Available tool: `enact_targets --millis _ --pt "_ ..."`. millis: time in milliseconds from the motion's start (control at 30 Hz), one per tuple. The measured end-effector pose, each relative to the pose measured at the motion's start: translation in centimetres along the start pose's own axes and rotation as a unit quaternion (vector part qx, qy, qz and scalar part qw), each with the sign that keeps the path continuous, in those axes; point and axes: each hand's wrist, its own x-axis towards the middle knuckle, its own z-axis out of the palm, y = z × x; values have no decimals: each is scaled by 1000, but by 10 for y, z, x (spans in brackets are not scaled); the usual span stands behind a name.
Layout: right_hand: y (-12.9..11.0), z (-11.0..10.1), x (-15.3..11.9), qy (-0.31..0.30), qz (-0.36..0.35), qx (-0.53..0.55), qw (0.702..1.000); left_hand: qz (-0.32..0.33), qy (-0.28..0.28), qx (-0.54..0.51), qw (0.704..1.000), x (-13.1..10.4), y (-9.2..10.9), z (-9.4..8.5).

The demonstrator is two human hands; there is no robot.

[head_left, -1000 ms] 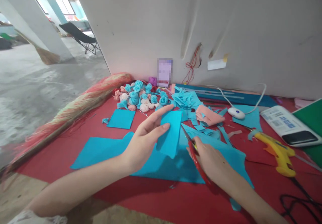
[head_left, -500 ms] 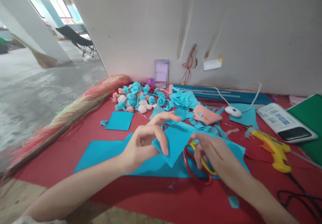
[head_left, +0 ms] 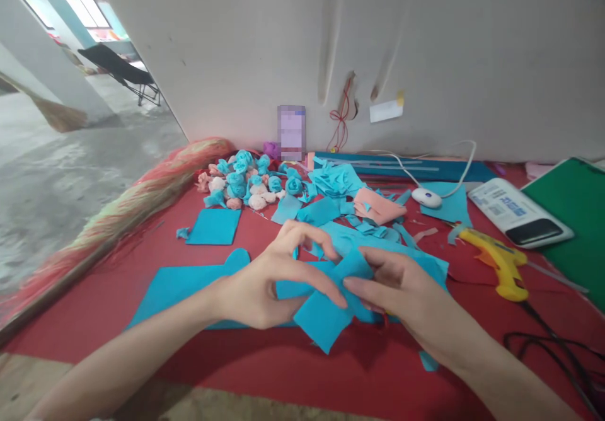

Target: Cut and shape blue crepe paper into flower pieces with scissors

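Observation:
A small blue square of thin, paper-like sheet (head_left: 326, 320) hangs between my hands, its upper part curled over. My right hand (head_left: 406, 288) pinches the curled part between thumb and fingers. My left hand (head_left: 274, 273) has curved fingers over the sheet, gripping it from the left. Below them a large blue sheet (head_left: 184, 288) lies flat on the red table. Only a sliver of the scissors (head_left: 386, 320) shows beneath my right hand; the rest is hidden.
Blue, pink and white rolled flowers (head_left: 246, 181) lie at the back left. Beside them are blue scraps (head_left: 335, 178) and a folded pink piece (head_left: 378, 205). A yellow glue gun (head_left: 508, 260), a white device (head_left: 520, 213) and a blue square (head_left: 213, 226) lie around. A phone (head_left: 292, 132) leans on the wall.
The small blue square has gone from nearly flat to curled at the top. My right hand now pinches it from above, and the scissors handles are mostly covered. The view has shifted slightly.

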Motion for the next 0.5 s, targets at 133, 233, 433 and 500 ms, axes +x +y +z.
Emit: enact_targets --millis 133,233,433,500 --pt "0 3 -1 -15 -15 -50 998 -2 -34 -3 999 1 -7 0" --pt "4 4 0 28 -47 -131 990 11 -79 -22 997 2 -13 -1" --pt "9 6 -1 109 -126 -294 941 -29 -5 -72 997 5 -10 4" --pt "9 7 -3 122 -149 -312 930 -59 22 -97 993 5 -6 5"
